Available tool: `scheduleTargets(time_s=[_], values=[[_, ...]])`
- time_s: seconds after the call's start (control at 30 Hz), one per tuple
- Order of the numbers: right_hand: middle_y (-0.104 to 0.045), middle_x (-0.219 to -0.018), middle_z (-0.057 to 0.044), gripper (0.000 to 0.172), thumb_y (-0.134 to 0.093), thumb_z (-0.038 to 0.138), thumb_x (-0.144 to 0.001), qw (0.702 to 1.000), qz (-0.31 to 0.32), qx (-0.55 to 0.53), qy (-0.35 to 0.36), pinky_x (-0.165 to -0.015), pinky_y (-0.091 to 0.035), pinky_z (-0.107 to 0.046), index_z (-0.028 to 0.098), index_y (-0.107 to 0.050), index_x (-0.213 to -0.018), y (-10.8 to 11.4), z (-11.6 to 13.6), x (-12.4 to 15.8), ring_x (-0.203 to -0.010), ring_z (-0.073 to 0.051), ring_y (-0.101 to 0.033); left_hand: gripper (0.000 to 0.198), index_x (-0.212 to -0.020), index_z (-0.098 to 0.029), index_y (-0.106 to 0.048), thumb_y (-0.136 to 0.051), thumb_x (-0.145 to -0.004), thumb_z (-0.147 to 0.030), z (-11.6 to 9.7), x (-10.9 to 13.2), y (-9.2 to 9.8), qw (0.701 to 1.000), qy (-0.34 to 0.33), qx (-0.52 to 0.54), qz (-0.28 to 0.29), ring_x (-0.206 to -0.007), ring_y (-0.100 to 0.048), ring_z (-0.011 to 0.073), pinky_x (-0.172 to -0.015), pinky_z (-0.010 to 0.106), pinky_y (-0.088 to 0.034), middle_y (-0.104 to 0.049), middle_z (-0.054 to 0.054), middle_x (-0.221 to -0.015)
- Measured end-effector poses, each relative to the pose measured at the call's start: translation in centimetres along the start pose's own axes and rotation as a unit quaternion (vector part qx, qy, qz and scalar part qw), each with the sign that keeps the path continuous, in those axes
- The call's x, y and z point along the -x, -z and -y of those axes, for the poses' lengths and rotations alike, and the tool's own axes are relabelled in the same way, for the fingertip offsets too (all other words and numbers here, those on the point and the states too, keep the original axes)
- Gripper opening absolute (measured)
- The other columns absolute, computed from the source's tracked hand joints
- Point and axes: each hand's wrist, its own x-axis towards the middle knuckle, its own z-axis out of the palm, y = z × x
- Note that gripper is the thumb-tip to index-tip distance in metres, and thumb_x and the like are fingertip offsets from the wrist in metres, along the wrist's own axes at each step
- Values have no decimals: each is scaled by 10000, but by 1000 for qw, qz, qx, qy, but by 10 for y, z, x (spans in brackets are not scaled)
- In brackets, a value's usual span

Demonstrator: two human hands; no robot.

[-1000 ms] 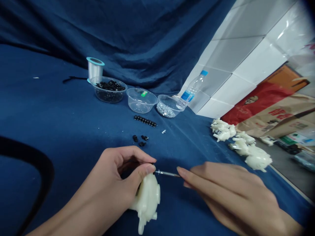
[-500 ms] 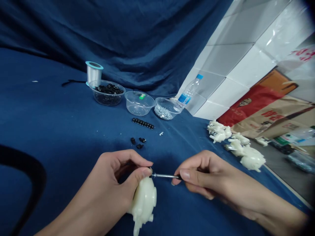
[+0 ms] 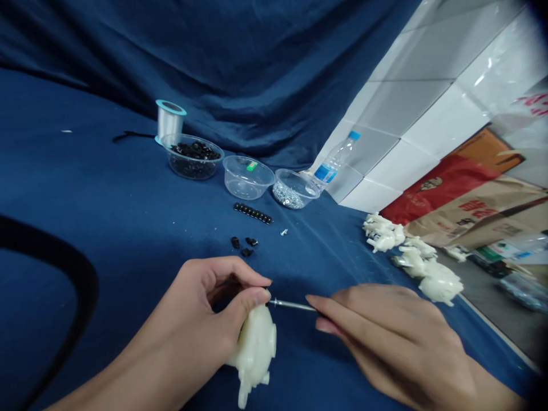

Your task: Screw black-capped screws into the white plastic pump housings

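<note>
Hands lowest in view, over blue-clothed table (image 3: 107,217): L hand (image 3: 205,319) wraps white plastic part (image 3: 257,348), thumb + index pinched at its top. R hand (image 3: 385,337), fingers nearly straight, tips closed on rear of thin metal tool (image 3: 293,306); tool tip meets part's top. Beyond: loose black bits (image 3: 244,244), bead row (image 3: 252,212), then clear bowls (image 3: 247,177), spool (image 3: 170,117), bottle (image 3: 334,162). White parts pile (image 3: 411,257) at right.

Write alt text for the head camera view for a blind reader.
A left hand grips a white plastic part over blue cloth while the right hand holds a thin metal tool to it. Behind stand three clear bowls and a water bottle.
</note>
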Motion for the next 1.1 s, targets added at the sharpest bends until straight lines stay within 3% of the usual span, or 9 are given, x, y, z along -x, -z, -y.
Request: scheduleTargets(time_s=[0.13, 0.23, 0.33, 0.43, 0.57, 0.7, 0.8, 0.93, 1.1], values=[[-646, -687, -26, 154, -581, 192, -931, 962, 44, -186, -194, -511, -386, -244, 157, -726, -890, 5, 2, -15, -566, -112, -541, 138, -768, -220, -689, -669, -786, -355, -2, 2, -1, 1000, -15, -6, 13, -520, -560, 125, -456, 218, -432, -663, -7, -648], [-536, -544, 2, 331, -622, 417, -895, 852, 105, -353, -372, -433, -289, -222, 144, -737, -746, 7, -2, -25, -485, -91, -411, 147, -759, -216, -686, -673, -788, -360, -2, 4, 0, 1000, -12, -5, 13, -530, -559, 122, -458, 213, -429, -666, -3, -670], [-436, -493, 33, 417, -624, 516, -865, 768, 137, -441, -444, -411, -254, -200, 127, -755, -791, 6, -4, -26, -459, -72, -339, 158, -816, -223, -700, -689, -780, -376, 0, 5, 1, 1000, 4, -4, 14, -538, -547, 118, -458, 210, -420, -670, -2, -706], [-609, -677, -7, 282, -723, 432, -811, 832, 94, -367, -406, -513, -429, -205, 168, -739, -909, 5, -1, -21, -578, -99, -533, 179, -850, -229, -699, -700, -776, -392, 2, 5, 2, 1000, 12, -5, 14, -601, -579, 131, -502, 217, -442, -676, 0, -743], [-662, -809, -21, 139, -679, 173, -861, 962, 32, -187, -197, -602, -486, -231, 195, -700, -996, 3, 2, -7, -679, -119, -620, 184, -851, -233, -695, -686, -789, -406, 3, 3, 3, 1000, 14, -5, 20, -616, -582, 132, -518, 218, -443, -666, -4, -733], [-668, -785, -47, 370, -559, 26, -897, 999, 18, -23, -14, -619, -482, -289, 118, -602, -1252, 1, 2, 4, -690, -152, -635, 161, -819, -228, -691, -685, -788, -386, 2, 3, 2, 1000, 16, -5, 7, -573, -542, 114, -483, 199, -411, -638, -15, -684], [-660, -754, -26, 359, -568, 63, -910, 998, 35, -38, -41, -604, -464, -287, 146, -604, -1257, 5, 2, 0, -647, -144, -620, 143, -799, -226, -684, -675, -792, -368, 1, 3, 1, 1000, 13, -3, -1, -568, -546, 119, -476, 204, -416, -643, -11, -687], [-642, -679, 2, 134, -612, 204, -919, 957, 79, -188, -208, -512, -395, -239, 213, -740, -959, 10, 3, -19, -559, -109, -548, 152, -789, -221, -685, -678, -793, -373, 0, 4, 0, 1000, 7, -2, 6, -596, -569, 130, -500, 215, -432, -664, 0, -720], [-463, -503, 29, 342, -645, 460, -867, 790, 141, -415, -429, -410, -246, -212, 150, -750, -770, 9, -2, -29, -452, -73, -339, 162, -823, -227, -701, -690, -790, -386, 4, 3, 1, 1000, 3, -10, 8, -601, -579, 127, -498, 213, -431, -690, 3, -761]])
